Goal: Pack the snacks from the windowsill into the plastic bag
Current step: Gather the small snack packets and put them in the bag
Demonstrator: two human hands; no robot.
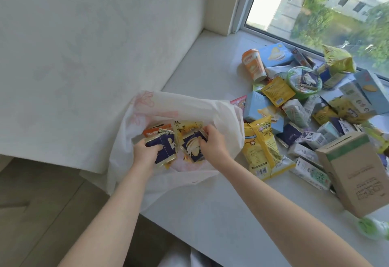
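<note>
Snacks (305,108) lie heaped on the pale windowsill (210,214); left hand (145,151) and right hand (212,142) each grip a navy packet (163,147) inside the white plastic bag (227,123) (seemingly overhanging the edge), so added weight may drag it off.

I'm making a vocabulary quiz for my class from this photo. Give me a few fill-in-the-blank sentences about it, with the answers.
1. The left hand grips a packet that is dark ___.
2. It and the right hand are both in the ___ bag.
3. The cup has an ___ lid.
4. The brown box is made of ___.
Answers: blue; white; orange; cardboard.
</note>
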